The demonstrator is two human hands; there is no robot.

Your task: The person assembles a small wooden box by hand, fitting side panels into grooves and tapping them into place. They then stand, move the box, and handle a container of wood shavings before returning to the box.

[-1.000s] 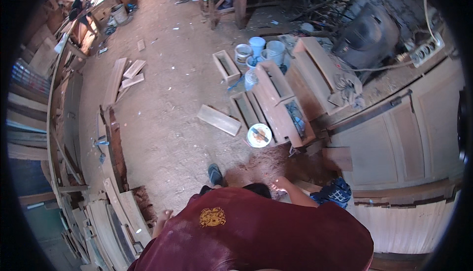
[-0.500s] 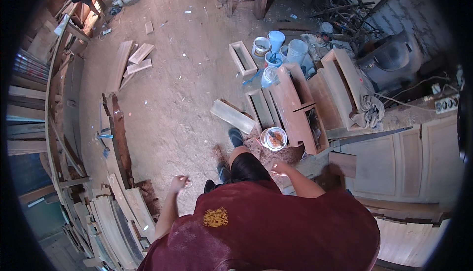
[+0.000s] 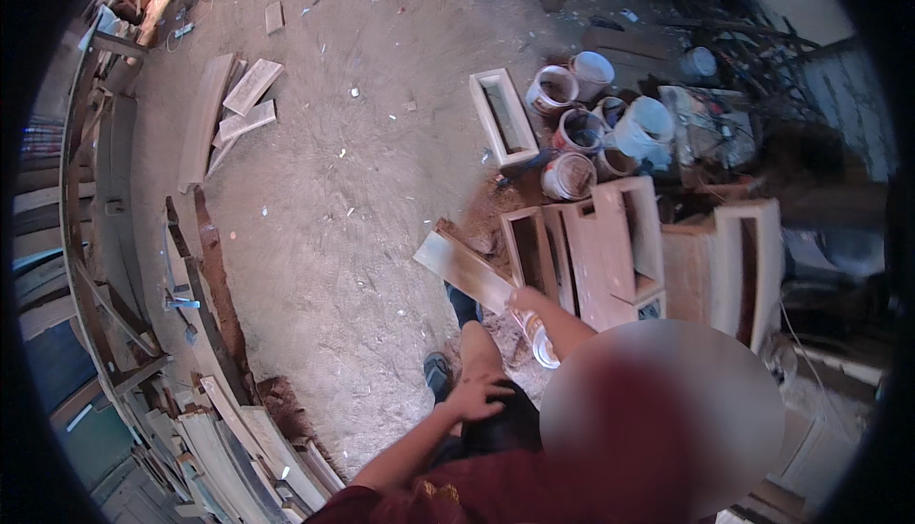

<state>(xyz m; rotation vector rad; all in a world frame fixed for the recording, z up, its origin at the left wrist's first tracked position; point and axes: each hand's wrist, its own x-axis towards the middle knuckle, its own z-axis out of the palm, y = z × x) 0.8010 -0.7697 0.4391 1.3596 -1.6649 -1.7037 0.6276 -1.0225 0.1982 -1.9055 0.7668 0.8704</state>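
Note:
My left hand (image 3: pixel 477 398) rests on my bent leg in black shorts, with its fingers spread and holding nothing. Farther forward, my right hand (image 3: pixel 524 301) reaches down to the upper edge of a white bucket (image 3: pixel 542 341), its fingers curled. What they grip, if anything, is hidden. Beside those fingers is the near end of a pale wooden board (image 3: pixel 462 267), which lies at a slant on the ground. My right forearm covers part of the bucket.
Open wooden box frames (image 3: pixel 529 246) stand right of the board, with another frame (image 3: pixel 503 119) farther off. Several used buckets (image 3: pixel 570 177) cluster beyond them. Loose planks (image 3: pixel 250 88) lie at the far left. Stacked timber (image 3: pixel 224 457) fills the near left.
I have bent forward. My left hand came down onto my leg and opened. My right hand moved forward to the white bucket beside the board. The view has shifted.

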